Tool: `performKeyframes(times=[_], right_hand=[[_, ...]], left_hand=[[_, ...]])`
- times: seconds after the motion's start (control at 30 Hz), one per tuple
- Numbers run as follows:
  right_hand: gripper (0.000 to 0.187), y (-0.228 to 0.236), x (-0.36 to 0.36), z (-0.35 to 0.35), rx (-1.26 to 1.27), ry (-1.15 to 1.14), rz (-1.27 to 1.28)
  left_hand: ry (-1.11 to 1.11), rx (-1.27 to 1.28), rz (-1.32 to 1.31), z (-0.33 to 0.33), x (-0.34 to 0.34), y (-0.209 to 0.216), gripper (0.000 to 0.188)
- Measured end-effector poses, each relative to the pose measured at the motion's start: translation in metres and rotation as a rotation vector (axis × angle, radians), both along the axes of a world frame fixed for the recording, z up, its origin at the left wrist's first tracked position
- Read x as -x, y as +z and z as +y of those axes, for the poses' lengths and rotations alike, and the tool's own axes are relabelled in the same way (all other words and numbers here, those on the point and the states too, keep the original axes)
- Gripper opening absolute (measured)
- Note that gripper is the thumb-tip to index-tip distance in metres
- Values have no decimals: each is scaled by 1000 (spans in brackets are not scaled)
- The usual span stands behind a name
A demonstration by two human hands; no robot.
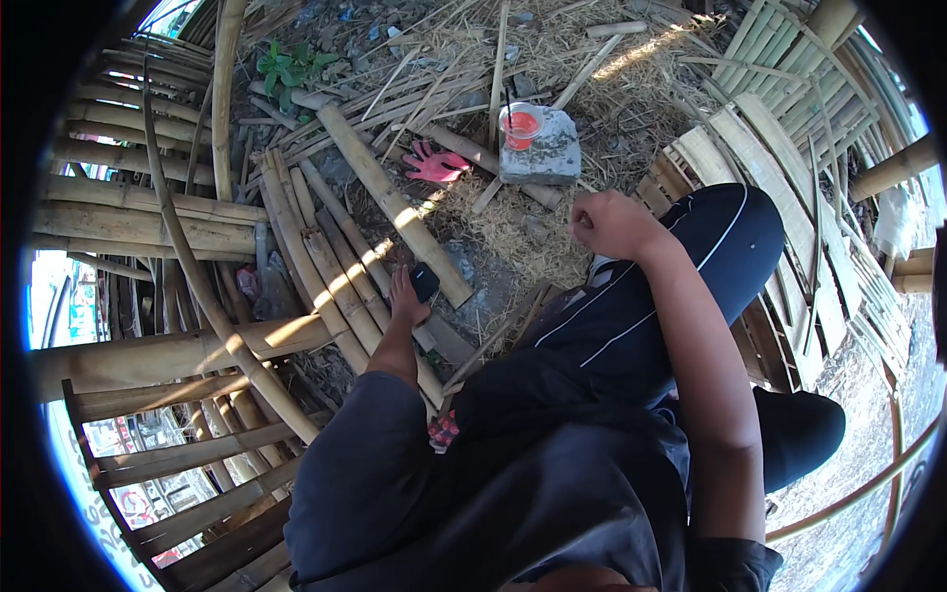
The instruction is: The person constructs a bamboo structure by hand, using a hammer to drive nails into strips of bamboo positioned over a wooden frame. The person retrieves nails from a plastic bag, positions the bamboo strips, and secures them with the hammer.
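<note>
You, in dark clothes: black shirt (552, 483), loose, plain, softly creased across front. Left sleeve (350, 474) wide, charcoal in light, ending near elbow; right sleeve (735, 564) black, short, hem above elbow. Your left hand (404, 298) and right hand (619, 225) bare, forearms (705, 345) too. Your trousers (681, 286) dark navy to black, thin white stripes (619, 339) running along leg, tiny pale fleck (752, 245) near knee.

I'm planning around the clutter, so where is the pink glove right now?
In the head view, the pink glove lies above and slightly left of centre, between a thick tan bamboo pole and, to its right, a rough grey block.
</note>
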State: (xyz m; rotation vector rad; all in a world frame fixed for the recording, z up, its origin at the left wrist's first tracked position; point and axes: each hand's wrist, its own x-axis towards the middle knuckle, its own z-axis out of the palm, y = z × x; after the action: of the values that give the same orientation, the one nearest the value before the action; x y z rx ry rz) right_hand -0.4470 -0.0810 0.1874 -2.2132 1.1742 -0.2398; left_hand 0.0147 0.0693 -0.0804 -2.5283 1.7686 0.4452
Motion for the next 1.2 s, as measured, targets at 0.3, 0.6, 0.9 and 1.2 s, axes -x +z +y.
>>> performKeyframes(times=[0.3,0.6,0.9,1.2], right_hand=[[29,211,61,158,-550,961,-400],[25,229,112,206,-548,838,-775],[26,208,160,225,-291,515,-955],[36,177,197,222,-461,501,-1065]], left_hand=[[-269,673,213,-67,44,87,73],[-710,1234,449,-185,244,311,44],[-1419,651,681,-184,505,468,35],[-1655,-247,590,-203,640,359,52]])
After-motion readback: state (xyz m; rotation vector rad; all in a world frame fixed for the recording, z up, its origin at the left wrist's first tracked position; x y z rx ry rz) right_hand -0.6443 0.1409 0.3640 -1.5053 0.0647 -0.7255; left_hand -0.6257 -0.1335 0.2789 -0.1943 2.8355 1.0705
